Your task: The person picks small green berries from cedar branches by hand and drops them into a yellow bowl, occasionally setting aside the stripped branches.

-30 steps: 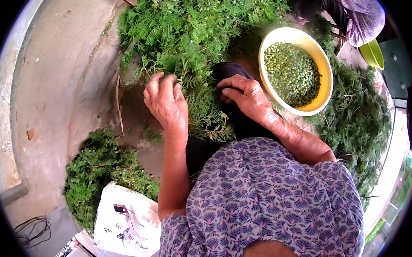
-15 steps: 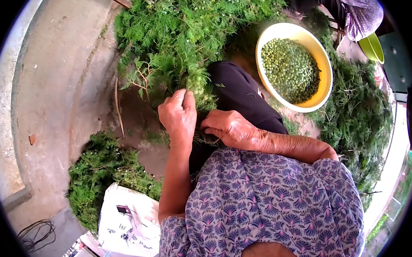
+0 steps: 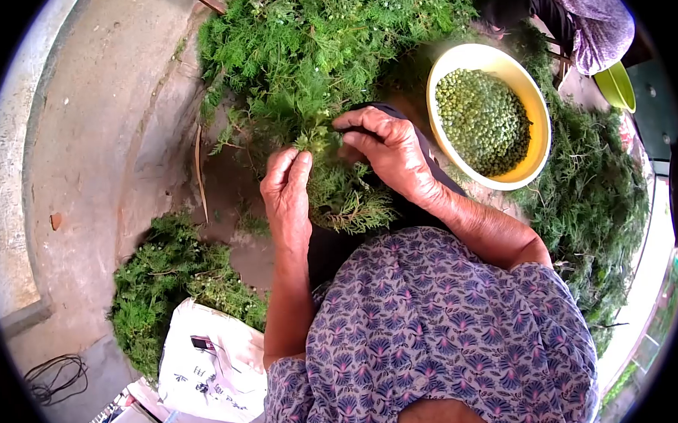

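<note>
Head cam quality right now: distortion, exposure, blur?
Head view: strong fisheye, black vignette at the corners; even daylight with soft shadows; far right edge overexposed; left hand, right hand and yellow bowl sharp, no motion blur.

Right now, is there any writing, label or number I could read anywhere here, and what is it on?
On the white bag, lower left: dark printed characters, too small and blurred to read.
On the small dark tag lying on that bag: nothing legible.
On the yellow bowl and the green sprigs: no writing at all.
</note>
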